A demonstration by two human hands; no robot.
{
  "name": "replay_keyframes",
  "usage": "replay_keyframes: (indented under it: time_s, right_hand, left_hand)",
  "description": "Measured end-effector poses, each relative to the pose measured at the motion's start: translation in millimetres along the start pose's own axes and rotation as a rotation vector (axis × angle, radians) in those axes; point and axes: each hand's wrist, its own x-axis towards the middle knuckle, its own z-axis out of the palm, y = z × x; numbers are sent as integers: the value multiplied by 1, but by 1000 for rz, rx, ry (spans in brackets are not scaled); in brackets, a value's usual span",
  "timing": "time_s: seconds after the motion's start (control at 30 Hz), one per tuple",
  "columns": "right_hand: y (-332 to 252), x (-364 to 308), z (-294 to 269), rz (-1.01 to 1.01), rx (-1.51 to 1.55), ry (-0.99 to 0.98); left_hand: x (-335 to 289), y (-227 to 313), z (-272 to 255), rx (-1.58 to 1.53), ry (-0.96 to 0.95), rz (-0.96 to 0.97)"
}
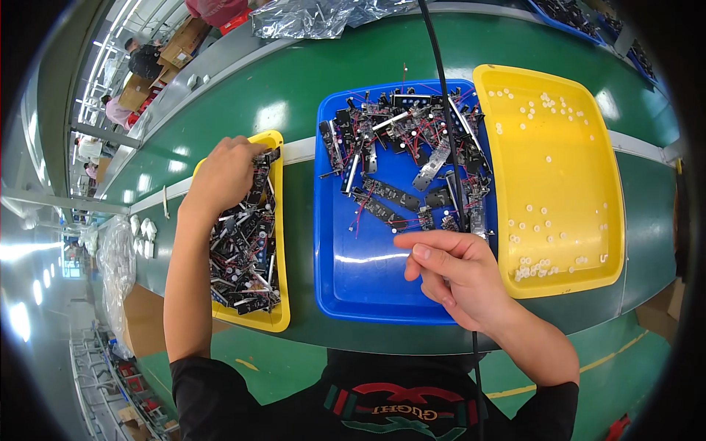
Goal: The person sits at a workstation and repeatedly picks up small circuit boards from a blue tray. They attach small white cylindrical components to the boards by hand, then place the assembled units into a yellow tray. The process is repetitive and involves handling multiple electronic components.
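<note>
My left hand (226, 175) reaches over the far end of the narrow yellow tray (279, 317) on the left. Its fingers are closed on a dark circuit board (262, 170) at the top of the heap; the fingertips are partly hidden. A tangle of similar boards with thin wires and white strips (246, 257) fills that tray. Over the right front of the blue tray (360, 290), my right hand (463, 278) hangs with its index finger stretched left and the others loosely curled apart. Nothing shows in it. Circuit boards with red wires (390, 198) lie in the blue tray's far part.
A larger yellow tray (559, 184) at right holds scattered small white rings (533, 268). A black cable (443, 88) hangs across the blue tray. Clear plastic bags (316, 18) lie beyond the green bench. Other people (143, 62) are far off at upper left.
</note>
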Motion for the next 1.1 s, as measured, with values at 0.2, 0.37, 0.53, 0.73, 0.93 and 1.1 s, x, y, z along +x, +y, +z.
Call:
replay_keyframes:
  time_s: [0.2, 0.37, 0.53, 0.73, 0.93, 1.1]
  right_hand:
    - [-14, 6, -17, -134, 117, 112]
    - [-21, 9, -19, -223, 123, 88]
    - [-19, 8, -17, -213, 107, 86]
    - [-21, 7, -19, -228, 95, 77]
    - [-19, 7, -17, -245, 69, 58]
    - [-15, 9, -18, -271, 48, 13]
  left_hand:
    - [-32, 102, -40, -301, 184, 88]
    - [-38, 156, -10, -479, 166, 161]
    - [-28, 161, 15, -416, 122, 257]
    - [-35, 155, 16, -497, 131, 231]
    - [-38, 153, 15, -1102, 178, 93]
    - [-40, 157, 16, -2008, 26, -215]
